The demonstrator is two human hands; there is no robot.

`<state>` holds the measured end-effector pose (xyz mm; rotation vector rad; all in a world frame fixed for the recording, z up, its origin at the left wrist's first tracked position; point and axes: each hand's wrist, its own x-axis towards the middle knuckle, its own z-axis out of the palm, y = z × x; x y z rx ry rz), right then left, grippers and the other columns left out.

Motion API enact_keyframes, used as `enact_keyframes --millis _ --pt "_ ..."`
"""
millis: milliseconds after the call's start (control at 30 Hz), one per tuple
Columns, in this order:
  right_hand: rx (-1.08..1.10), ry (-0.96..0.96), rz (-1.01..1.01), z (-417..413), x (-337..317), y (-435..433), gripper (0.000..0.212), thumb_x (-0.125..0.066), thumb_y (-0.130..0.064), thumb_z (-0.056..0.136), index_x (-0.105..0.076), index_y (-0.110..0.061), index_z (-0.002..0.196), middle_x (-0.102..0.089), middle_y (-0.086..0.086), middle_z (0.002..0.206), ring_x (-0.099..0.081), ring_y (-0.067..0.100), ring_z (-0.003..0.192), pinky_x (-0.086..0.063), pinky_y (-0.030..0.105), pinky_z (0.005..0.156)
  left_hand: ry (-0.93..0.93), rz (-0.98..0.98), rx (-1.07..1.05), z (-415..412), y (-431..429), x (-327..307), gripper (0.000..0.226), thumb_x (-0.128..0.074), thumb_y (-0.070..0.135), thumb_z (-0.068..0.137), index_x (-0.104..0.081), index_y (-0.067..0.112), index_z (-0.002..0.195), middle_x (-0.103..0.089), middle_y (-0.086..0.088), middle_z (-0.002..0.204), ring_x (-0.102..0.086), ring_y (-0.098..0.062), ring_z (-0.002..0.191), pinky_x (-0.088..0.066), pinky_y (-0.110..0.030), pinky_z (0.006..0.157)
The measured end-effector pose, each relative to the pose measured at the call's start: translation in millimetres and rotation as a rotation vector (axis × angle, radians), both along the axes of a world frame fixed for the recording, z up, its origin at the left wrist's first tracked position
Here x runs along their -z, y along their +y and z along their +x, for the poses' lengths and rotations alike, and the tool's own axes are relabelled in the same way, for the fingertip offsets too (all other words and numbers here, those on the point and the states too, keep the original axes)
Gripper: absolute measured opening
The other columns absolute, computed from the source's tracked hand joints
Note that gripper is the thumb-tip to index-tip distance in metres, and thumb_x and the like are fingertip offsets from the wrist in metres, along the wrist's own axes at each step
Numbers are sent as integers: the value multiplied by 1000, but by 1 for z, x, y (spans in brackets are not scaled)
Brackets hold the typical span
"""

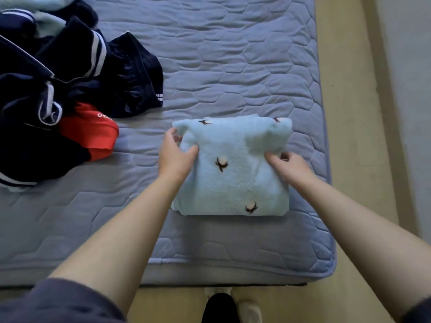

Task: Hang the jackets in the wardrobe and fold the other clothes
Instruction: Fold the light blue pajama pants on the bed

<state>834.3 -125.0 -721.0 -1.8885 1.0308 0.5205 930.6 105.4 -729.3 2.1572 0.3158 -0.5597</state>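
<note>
Far left on the bed [233, 54], from my remote seat, I had the dark pile [58, 78] of navy clothes with white stripes lying unfolded, and a red garment [91, 131] poked out at its near edge. Moving right, the left hand [177, 155] was clamped on the left edge of the blue fleece [233, 183], thumb on top and fingers curled round the side. The fleece itself sat folded into a thick square near the foot of the bed, apart from the pile. Right again, the right hand [286, 166] pinched the fleece's right edge, with a loose flap bunched just above it. My worry was this: the fabric looked plush and springy, so if either grip let go early the top layer could pop open and the fold slump. The bundle also lay near the bed's right side, and a careless shove that way could send it onto the floor [349, 113]
</note>
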Motion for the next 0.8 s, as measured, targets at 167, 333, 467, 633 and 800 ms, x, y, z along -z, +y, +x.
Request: enact_keyframes --millis 167,333,467,633,800 --pt "149 -179 -118 -21 1 19 33 -57 -44 89 -49 -16 104 -58 0 98 -53 18 90 -36 30 74 -11 44 -104 -27 7 1 38 -62 47 85 -48 18 105 -56 8 98 -54 -15 93 -38 -26 72" --pt "315 -343 -160 8 -6 26 28 -46 -39 96 -49 -11 92 -52 -7 79 -49 13 73 -32 29 61 -125 -22 -137 -4 -2 1 23 -50 39 94 -50 21 79 -52 10 76 -50 -17 78 -33 -29 67" --pt "353 -279 -315 29 8 11 27 -34 -28 102 -44 -6 89 -47 2 82 -41 22 80 -20 28 61 -222 129 -163 16 -8 11 38 -41 26 99 -27 19 64 -38 4 65 -38 -24 74 -20 -30 60" --pt "355 -104 -280 27 27 3 34 -34 -33 100 -52 -5 106 -48 5 96 -42 23 86 -30 30 72 -32 194 -158 28 -15 26 32 -38 33 99 -46 11 77 -57 -8 91 -48 -29 88 -28 -30 68" --pt "290 -172 -334 47 18 -5 37 -35 -42 99 -45 -11 83 -51 6 93 -44 24 85 -28 32 64 -104 193 -74 48 -17 21 43 -41 41 97 -61 4 104 -63 -16 113 -53 -34 107 -36 -32 80"
